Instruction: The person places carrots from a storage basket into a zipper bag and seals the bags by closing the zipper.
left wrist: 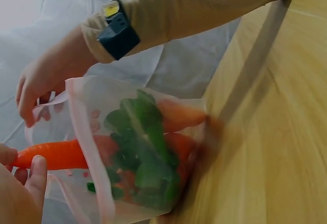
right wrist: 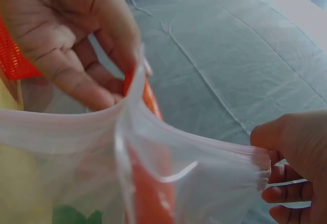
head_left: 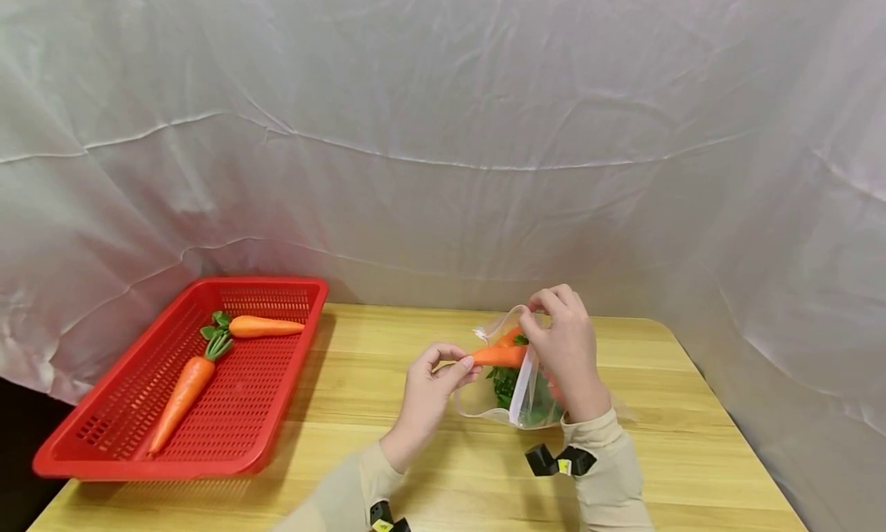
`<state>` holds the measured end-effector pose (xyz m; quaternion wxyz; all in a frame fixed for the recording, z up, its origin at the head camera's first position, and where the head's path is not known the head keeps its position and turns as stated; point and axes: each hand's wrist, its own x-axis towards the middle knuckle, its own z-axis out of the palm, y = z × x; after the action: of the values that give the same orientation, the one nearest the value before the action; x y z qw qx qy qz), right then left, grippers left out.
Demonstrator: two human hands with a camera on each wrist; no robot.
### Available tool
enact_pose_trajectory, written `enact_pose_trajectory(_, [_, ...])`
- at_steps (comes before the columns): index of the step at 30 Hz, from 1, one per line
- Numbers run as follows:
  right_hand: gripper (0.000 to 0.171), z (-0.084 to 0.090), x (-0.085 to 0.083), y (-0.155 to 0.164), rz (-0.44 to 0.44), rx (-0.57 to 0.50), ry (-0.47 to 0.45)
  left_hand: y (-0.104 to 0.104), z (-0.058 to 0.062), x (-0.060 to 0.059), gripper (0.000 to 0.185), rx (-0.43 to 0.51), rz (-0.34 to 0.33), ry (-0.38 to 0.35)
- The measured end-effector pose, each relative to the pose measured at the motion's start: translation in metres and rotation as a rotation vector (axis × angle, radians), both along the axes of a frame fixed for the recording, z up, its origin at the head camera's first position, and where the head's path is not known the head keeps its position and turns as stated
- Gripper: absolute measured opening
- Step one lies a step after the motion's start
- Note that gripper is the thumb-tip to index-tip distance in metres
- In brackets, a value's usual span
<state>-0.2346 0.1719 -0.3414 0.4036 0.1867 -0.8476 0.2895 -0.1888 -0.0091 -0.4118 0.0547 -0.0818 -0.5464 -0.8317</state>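
My left hand (head_left: 425,390) pinches an orange carrot (head_left: 500,356) by its narrow tip. The carrot's thicker end is inside the mouth of a clear plastic bag (head_left: 543,409) with a pale rim. At the far side of that mouth, my right hand (head_left: 569,347) pinches the rim between thumb and fingers, as the right wrist view shows. The left wrist view shows green leaves (left wrist: 135,147) and more orange carrot pieces (left wrist: 179,114) through the bag's wall. The bag's lower end sits on the wooden table (left wrist: 286,132).
To the left stands a red perforated basket (head_left: 238,436). Two carrots lie in it: a long one (head_left: 183,397) pointing toward me and a shorter one (head_left: 263,327) with a leafy top. A pale grey cloth (head_left: 429,224) hangs behind the table.
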Motion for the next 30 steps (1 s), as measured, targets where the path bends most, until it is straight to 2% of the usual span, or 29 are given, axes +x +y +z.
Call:
enact_pose_trajectory(5, [0.012,0.000,0.000,0.000,-0.007,-0.002,-0.002,0.008,-0.006,-0.001,0.025,-0.053,-0.047,-0.036])
enact_pose_trajectory(18, [0.012,0.000,0.001,0.000,-0.010,-0.001,-0.011,0.012,-0.009,0.002,0.034,-0.184,-0.119,-0.022])
enact_pose_trajectory(27, [0.012,-0.001,0.000,0.001,-0.005,-0.008,-0.008,0.012,-0.010,-0.001,0.030,-0.259,-0.080,-0.023])
enact_pose_trajectory(30, [0.012,-0.001,0.000,0.000,0.000,-0.004,-0.007,0.011,-0.010,-0.003,0.023,-0.356,-0.004,0.025])
